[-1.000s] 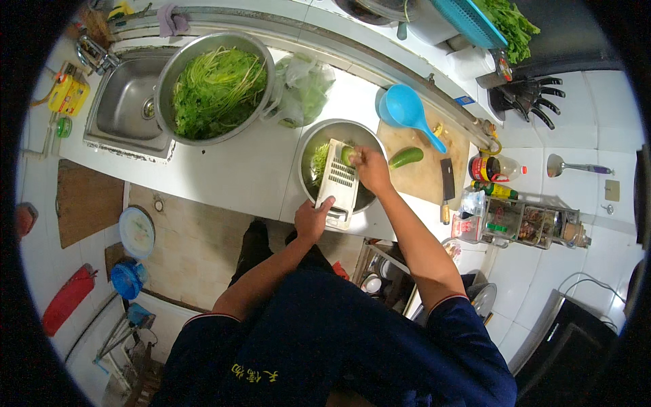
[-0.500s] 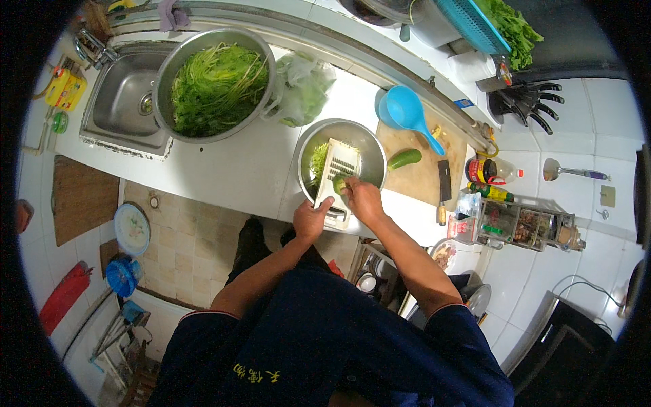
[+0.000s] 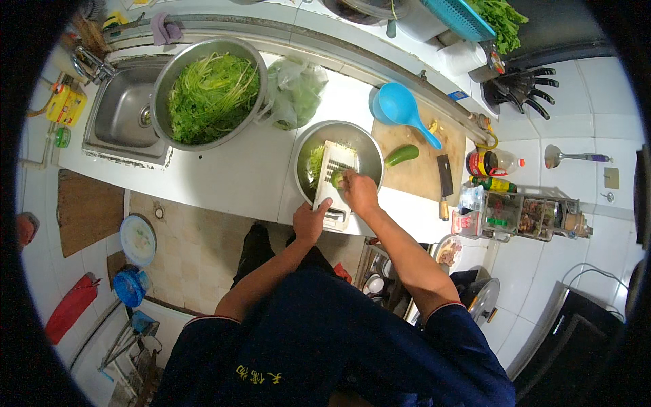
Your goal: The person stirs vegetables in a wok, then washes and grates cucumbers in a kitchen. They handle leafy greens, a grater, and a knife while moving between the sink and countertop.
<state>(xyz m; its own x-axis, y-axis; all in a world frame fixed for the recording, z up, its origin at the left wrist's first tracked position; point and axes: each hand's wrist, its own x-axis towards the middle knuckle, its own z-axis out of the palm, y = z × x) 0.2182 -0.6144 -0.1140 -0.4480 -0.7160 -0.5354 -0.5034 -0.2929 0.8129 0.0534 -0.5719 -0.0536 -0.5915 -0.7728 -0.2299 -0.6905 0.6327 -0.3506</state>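
A white grater (image 3: 332,161) leans at a slant in a steel bowl (image 3: 371,150), its near end over the rim. My left hand (image 3: 310,221) is closed around that near end. With bent fingers, my right hand (image 3: 359,190) presses a green zucchini piece (image 3: 337,179) against the grater's face; the fingers partly hide it. Pale green shreds (image 3: 316,163) lie in the bowl, left of the grater. Just right of the bowl, a whole zucchini (image 3: 402,154) rests on a wooden cutting board (image 3: 415,178).
A cleaver (image 3: 445,178) and a blue ladle (image 3: 395,103) lie on the board. Farther left stand a bag of greens (image 3: 296,88), a large basin (image 3: 158,102) full of leafy greens and a sink (image 3: 122,102). Bottles (image 3: 480,163) and a spice rack (image 3: 529,216) are at the right.
My right hand and the zucchini piece have slid slightly farther up the grater. My left hand keeps its hold. The whole view has shifted a little.
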